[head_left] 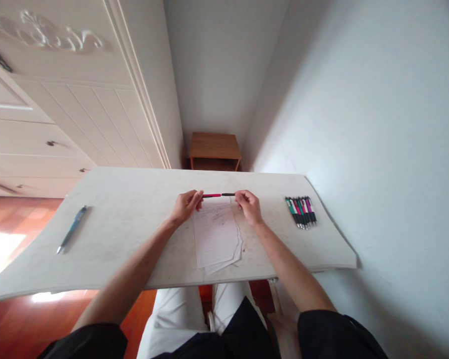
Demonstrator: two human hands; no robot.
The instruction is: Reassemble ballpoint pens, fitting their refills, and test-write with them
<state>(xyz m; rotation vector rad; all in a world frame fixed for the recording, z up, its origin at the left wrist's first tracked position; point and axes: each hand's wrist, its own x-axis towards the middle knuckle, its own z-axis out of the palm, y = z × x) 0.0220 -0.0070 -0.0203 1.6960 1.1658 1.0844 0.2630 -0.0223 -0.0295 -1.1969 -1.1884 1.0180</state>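
Observation:
A red pen with a black grip (212,195) is stretched level between my two hands, above the far end of the paper. My left hand (187,204) pinches its red end. The fingers of my right hand (249,205) are closed on the black end. Below the pen lie several loose sheets of lined paper (215,239), with scribbled handwriting near the top of the uppermost one. Whether the pen's two halves are fully joined is too small to tell.
A row of several coloured pens (300,212) lies on the right of the white table (134,199). One blue pen (72,229) lies alone at the left. Behind the table are a small wooden stand (215,145) and a white cabinet (78,114); a wall (377,149) borders the right.

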